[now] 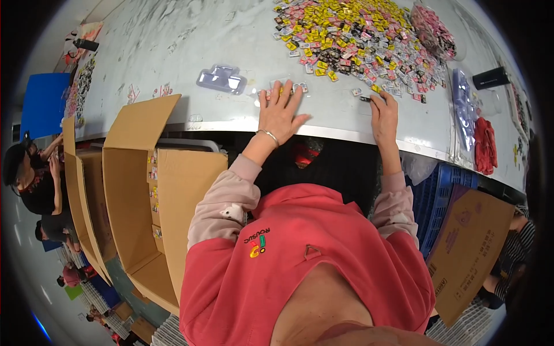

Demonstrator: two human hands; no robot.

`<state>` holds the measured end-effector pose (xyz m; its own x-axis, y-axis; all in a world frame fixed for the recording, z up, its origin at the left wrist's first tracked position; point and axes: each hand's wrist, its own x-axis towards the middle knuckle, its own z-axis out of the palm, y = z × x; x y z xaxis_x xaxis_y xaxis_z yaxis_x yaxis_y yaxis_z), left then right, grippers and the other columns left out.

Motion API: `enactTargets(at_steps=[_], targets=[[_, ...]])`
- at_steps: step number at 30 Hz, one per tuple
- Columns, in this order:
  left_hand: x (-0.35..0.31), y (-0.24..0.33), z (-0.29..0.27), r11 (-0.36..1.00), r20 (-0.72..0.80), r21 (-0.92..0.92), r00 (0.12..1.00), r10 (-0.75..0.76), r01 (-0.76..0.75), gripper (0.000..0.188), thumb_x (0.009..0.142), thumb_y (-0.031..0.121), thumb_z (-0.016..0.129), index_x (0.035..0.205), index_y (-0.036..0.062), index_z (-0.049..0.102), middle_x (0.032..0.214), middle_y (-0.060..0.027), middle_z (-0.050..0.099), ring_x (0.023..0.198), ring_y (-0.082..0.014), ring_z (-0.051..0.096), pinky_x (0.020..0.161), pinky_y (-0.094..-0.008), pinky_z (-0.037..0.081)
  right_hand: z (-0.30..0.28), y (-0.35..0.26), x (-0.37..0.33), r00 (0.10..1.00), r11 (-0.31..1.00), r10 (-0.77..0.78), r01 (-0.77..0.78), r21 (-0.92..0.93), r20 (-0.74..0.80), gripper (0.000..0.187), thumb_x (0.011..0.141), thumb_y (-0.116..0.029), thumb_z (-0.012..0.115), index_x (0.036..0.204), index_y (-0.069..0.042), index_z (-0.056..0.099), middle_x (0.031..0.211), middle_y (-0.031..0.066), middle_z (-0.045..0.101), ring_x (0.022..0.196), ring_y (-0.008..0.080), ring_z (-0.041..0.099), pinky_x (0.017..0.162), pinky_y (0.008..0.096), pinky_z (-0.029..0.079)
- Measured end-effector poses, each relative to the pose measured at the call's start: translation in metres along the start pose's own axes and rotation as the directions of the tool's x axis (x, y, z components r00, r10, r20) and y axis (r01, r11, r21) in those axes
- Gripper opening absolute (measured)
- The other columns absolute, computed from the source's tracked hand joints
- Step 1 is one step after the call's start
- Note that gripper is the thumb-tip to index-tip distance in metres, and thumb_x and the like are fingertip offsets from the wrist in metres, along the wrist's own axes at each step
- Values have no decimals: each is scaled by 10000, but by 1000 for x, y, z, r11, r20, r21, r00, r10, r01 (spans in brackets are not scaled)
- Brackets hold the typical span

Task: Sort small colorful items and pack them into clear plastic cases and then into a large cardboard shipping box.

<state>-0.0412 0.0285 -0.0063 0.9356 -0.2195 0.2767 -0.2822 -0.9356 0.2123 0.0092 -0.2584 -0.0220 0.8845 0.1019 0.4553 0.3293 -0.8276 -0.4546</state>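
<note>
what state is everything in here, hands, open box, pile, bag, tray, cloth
left hand: palm down, fingers spread
right hand: curled, fingertips at a small dark piece, grip unclear
cardboard box: open, flap raised
pile of small pieces: loose, spread out
plastic bag: bulging with pieces
clear tray: no pieces visible inside
red cloth: crumpled

Left hand (279, 115) spread over small pieces (299, 88), right hand (384, 118) seemingly pinching dark piece (365, 98)

Packets (340, 34) lie on the table (167, 63) (a carton (187, 196) at near left).
</note>
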Motion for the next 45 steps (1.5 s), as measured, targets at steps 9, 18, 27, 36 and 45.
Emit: enactTargets(at_steps=[9,18,27,36,45], targets=[[0,0,-6,988,67,-54,987,146,-143,482,868,371,528,1295,157,463,1353,-112,404,1254,-335,355,996,-533,246,4,-22,23,986,987,4,23,159,-166,95,793,-53,622,870,-10,657,959,118,592,882,294,559,766,361,459],[110,7,20,984,-70,-177,997,-11,-2,126,768,158,637,882,105,638,877,-60,620,858,-285,566,701,-425,429,57,-64,59,979,983,-182,182,4,91,130,721,-46,649,846,-66,617,842,96,570,856,291,560,735,391,474],[112,-2,33,940,-123,-276,978,171,-199,182,701,57,672,872,86,616,744,-77,594,737,-259,593,661,-369,471,38,-42,59,990,985,-130,122,122,58,243,667,-16,631,908,-48,617,845,116,544,775,273,583,676,376,488],[79,-85,-22,374,302,-848,922,-241,376,123,857,89,609,950,10,590,828,-21,633,728,-81,598,620,-225,493,50,-69,74,876,397,58,-461,794,479,145,765,-37,670,879,-15,583,766,2,582,638,54,536,566,196,455],[50,-60,3,839,20,-499,971,-239,217,88,750,63,688,819,39,638,739,-75,636,618,-134,615,578,-258,494,98,-119,70,904,815,-74,-189,548,422,102,731,-56,673,811,-16,624,695,70,642,630,143,617,588,271,493]])
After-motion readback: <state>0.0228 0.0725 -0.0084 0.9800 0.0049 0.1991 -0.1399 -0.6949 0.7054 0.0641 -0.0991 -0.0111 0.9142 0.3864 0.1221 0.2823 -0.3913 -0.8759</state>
